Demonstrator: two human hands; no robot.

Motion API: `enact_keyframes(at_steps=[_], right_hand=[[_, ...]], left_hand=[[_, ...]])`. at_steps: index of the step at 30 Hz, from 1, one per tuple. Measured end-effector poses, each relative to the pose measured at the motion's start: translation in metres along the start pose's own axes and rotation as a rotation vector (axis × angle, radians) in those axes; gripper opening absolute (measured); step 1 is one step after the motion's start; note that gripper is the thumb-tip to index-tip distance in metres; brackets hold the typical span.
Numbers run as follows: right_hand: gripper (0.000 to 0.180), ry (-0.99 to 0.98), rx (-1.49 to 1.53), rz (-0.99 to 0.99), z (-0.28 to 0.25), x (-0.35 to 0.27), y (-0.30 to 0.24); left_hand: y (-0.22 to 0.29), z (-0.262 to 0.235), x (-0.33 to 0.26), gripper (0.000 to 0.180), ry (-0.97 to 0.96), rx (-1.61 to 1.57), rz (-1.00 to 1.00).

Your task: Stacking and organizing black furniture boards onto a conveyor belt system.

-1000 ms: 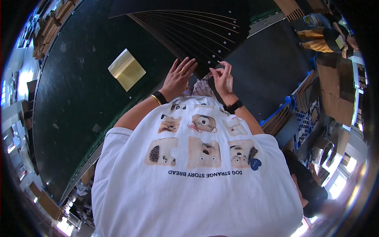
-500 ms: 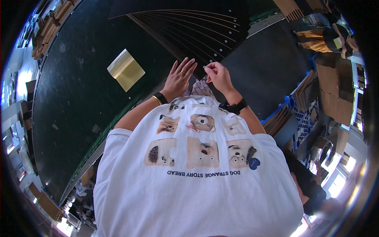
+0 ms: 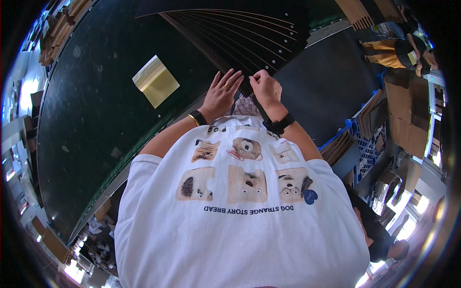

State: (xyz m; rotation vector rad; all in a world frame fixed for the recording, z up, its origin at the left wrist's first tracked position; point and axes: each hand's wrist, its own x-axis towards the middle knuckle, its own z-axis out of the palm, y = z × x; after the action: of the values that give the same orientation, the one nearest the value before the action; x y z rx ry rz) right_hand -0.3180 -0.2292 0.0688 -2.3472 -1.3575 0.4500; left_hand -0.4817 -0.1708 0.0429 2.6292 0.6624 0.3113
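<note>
A fanned stack of black sheets (image 3: 225,36) lies on the dark green table, its pale edges spread apart. Small round whitish dots (image 3: 273,61) sit one per sheet along the right side of the fan. My left hand (image 3: 223,93) rests on the near end of the stack, fingers stretched out, a ring on one finger. Beside it, my right hand (image 3: 265,89) is closed in a pinch at the stack's near right edge. Whatever lies between those fingertips is too small to make out.
On the green table (image 3: 105,96) lies a yellow sheet (image 3: 156,81) with a pale shiny strip, and a small white dot near it. Cardboard pieces (image 3: 406,110) and a blue crate (image 3: 370,149) stand at the right. Other people are at the far right and lower right.
My right hand has shifted slightly left and up, its fingertips now at the sheets' edge. A small pale dot seen at its fingertips earlier no longer shows. The left hand stays nearly still.
</note>
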Motion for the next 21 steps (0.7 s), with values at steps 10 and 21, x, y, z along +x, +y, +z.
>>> enact_keyframes(at_steps=[10, 21], right_hand=[[0.044, -0.038, -0.180, -0.343, -0.006, -0.032, 0.010], [0.061, -0.193, -0.259, -0.170, 0.001, -0.039, 0.014]], left_hand=[[0.006, -0.005, 0.003, 0.062, -0.005, 0.100, -0.002], [0.005, -0.001, 0.003, 0.068, -0.016, 0.143, 0.007]])
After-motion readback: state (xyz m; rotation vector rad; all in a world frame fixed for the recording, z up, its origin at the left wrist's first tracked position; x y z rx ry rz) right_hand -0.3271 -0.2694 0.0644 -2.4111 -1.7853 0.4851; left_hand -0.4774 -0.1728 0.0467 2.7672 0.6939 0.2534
